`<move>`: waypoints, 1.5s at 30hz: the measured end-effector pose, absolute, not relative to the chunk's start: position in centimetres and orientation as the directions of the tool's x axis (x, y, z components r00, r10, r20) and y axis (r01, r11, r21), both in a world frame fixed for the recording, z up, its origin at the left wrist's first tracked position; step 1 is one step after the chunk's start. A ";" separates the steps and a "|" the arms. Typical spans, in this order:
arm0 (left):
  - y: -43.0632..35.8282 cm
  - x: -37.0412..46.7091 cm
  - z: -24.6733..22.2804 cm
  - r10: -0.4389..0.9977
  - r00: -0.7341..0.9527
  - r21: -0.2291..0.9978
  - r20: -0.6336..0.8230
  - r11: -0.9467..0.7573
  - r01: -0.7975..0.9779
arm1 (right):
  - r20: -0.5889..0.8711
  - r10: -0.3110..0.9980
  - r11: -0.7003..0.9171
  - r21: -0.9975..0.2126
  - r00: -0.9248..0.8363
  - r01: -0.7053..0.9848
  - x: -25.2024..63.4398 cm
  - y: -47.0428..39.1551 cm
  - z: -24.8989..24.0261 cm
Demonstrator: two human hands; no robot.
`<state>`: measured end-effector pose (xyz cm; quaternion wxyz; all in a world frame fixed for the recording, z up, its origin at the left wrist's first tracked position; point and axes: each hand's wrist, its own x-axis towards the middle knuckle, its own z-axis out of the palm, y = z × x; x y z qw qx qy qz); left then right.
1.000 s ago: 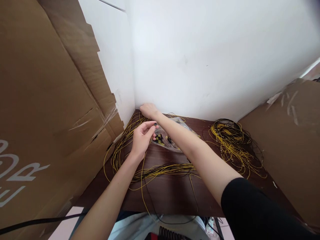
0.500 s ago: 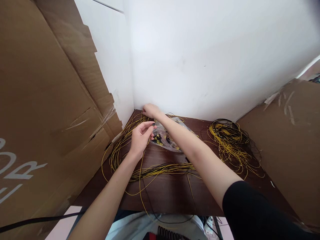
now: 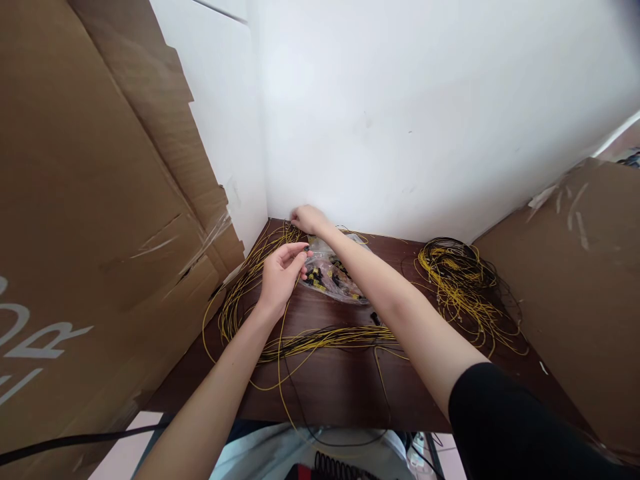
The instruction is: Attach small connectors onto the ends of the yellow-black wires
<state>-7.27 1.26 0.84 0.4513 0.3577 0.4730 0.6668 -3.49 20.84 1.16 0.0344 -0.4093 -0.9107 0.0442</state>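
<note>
My left hand point(image 3: 281, 272) pinches a small black connector point(image 3: 307, 249), and a yellow wire hangs down from that hand. Farther back, near the wall, my right hand point(image 3: 306, 220) is over the ends of the yellow and black wires point(image 3: 237, 293); its fingers are bent together, and what they hold is too small to make out. Beneath my right forearm lies a clear plastic bag point(image 3: 327, 283) with black and yellow connectors in it. The long wire bundle curves round on the brown table point(image 3: 345, 387).
A second coil of yellow and black wires point(image 3: 457, 280) lies at the right. Cardboard point(image 3: 100, 200) stands on the left, more cardboard point(image 3: 585, 267) on the right, and a white wall point(image 3: 400, 120) behind. A small black piece point(image 3: 375, 319) sits near the bundle.
My right hand has shifted slightly to the right along the wall, and the small black piece beside my forearm shows more. My left hand has hardly moved.
</note>
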 end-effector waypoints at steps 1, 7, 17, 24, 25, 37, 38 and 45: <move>1.3 -7.3 0.8 0.940 -0.337 0.954 0.051 -0.146 -0.264 | 0.029 0.751 0.658 -0.111 -0.660 0.745 -3.4 20.7 1.1; 1.2 -7.4 0.8 0.939 -0.339 0.955 0.053 -0.147 -0.257 | 0.072 0.771 0.634 -0.182 -0.633 0.752 -3.5 20.4 0.6; 0.9 -7.3 1.3 0.947 -0.315 0.957 0.068 -0.151 -0.248 | -0.145 0.771 -0.101 -0.989 -0.621 0.106 2.2 18.4 4.9; 0.7 -6.8 1.1 0.995 -0.058 0.994 0.075 -0.070 0.086 | -0.460 0.611 -0.265 -0.886 -0.644 0.382 11.4 14.4 5.0; 0.7 -6.9 1.0 0.997 -0.008 0.980 0.080 -0.077 0.184 | -0.471 0.626 -0.216 -0.871 -0.622 0.442 12.1 14.0 4.8; 2.2 -9.6 -0.9 0.935 -0.328 0.972 0.138 -0.064 0.226 | -0.193 0.718 0.386 -0.688 -0.668 0.614 11.7 11.3 5.6; 2.2 -9.8 -0.9 0.930 -0.331 0.958 0.159 -0.064 0.279 | -0.160 0.728 0.428 -0.653 -0.667 0.625 12.0 11.1 6.0; 2.0 -9.2 -0.4 0.935 -0.294 0.935 0.196 -0.088 0.345 | 0.009 0.823 0.498 -0.490 -0.568 0.715 16.9 8.8 6.8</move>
